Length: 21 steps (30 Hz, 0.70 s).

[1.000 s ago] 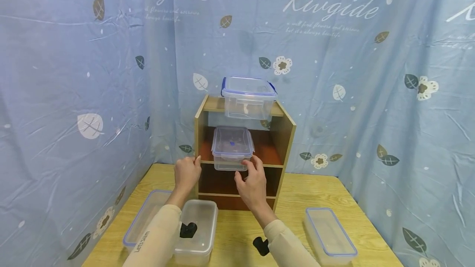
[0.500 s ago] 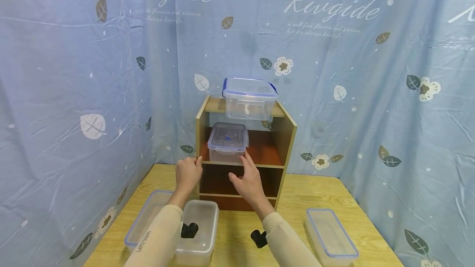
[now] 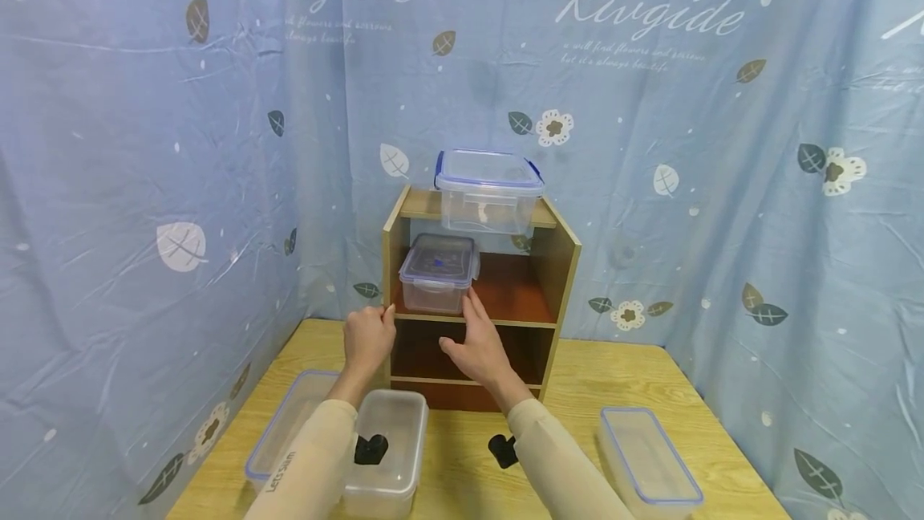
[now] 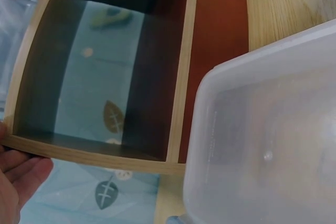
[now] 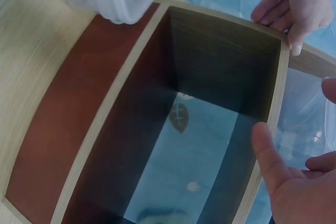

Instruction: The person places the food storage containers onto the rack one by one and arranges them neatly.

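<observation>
A clear lidded food container point(image 3: 435, 294) with a blue mark on its lid sits at the left of the middle shelf of a small wooden shelf unit point(image 3: 559, 259). My right hand point(image 3: 480, 350) has its fingers extended against the container's front right corner, thumb spread apart below. My left hand point(image 3: 368, 339) grips the front edge of the unit's left side panel. In the left wrist view, the left hand point(image 4: 21, 179) has its fingers along the panel's outer face. The right wrist view shows the right thumb point(image 5: 270, 156) by the shelf board's front edge.
Another clear container point(image 3: 485, 207) with blue clips stands on the unit's top board. On the table, a blue-rimmed box point(image 3: 289, 416) and a frosted box point(image 3: 404, 424) lie front left, a blue-rimmed box point(image 3: 650, 456) front right. A black piece point(image 3: 501, 450) is near my right sleeve.
The container has moved back and left on the middle shelf, its front no longer overhanging the edge. My right hand followed it left, its fingers straightening. The left hand kept its grip.
</observation>
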{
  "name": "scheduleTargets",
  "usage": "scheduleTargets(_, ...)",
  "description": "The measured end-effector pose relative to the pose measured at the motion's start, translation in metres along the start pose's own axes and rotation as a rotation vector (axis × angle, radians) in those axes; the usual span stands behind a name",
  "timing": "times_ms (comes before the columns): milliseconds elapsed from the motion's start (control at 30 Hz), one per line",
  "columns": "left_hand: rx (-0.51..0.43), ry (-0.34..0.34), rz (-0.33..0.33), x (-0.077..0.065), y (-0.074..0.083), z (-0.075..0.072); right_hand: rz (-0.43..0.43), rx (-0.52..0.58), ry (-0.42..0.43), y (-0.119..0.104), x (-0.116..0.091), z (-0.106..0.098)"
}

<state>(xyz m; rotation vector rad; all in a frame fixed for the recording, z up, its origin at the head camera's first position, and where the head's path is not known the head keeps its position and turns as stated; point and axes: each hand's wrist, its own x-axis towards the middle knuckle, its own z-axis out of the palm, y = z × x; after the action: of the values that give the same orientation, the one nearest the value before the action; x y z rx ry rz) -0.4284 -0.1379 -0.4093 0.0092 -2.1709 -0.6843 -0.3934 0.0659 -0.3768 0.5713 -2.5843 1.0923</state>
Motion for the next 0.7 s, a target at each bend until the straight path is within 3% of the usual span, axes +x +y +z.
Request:
scheduleTargets(300, 0.003, -0.009, -0.015, -0.001, -0.001, 0.0, 0.056, -0.1, -0.061, -0.012, 0.01, 0.001)
scheduleTargets(700, 0.018, -0.005, -0.006, -0.001, 0.002, -0.001, 0.054, -0.237, 0.003, -0.023, 0.004, 0.01)
